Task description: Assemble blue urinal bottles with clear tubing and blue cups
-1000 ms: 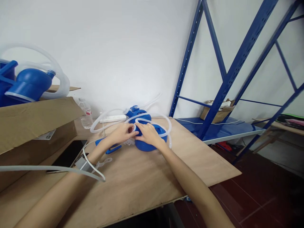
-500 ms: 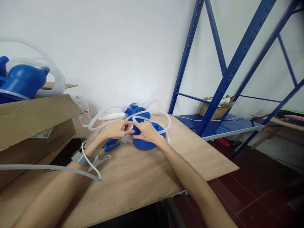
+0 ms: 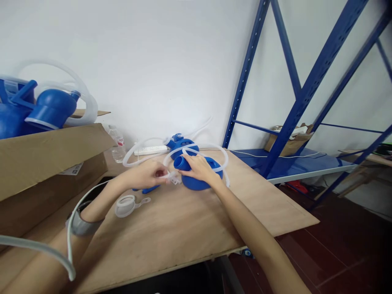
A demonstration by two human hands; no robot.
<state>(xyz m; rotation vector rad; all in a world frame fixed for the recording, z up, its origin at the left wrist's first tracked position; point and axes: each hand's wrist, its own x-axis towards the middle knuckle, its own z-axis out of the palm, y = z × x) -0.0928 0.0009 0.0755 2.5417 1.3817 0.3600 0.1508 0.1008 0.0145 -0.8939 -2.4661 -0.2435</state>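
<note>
Right hand [image 3: 200, 168] curled firmly about the neck of a blue plastic jug [image 3: 196, 184] on the bench [image 3: 183, 237]. Left hand [image 3: 153, 173] bunched at a clear plastic piece [image 3: 175, 180]; I cannot confirm its grip. Translucent hose [image 3: 226, 156] loops across the jug; a second blue jug [image 3: 187, 143] sits close behind. A translucent cap [image 3: 125, 206] lies nearer; a cardboard box [image 3: 55, 157] crowds the left.

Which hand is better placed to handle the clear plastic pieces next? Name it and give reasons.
Probably the left hand: it is right at the clear plastic pieces, while the right hand holds the blue bottle near its open mouth.
</note>
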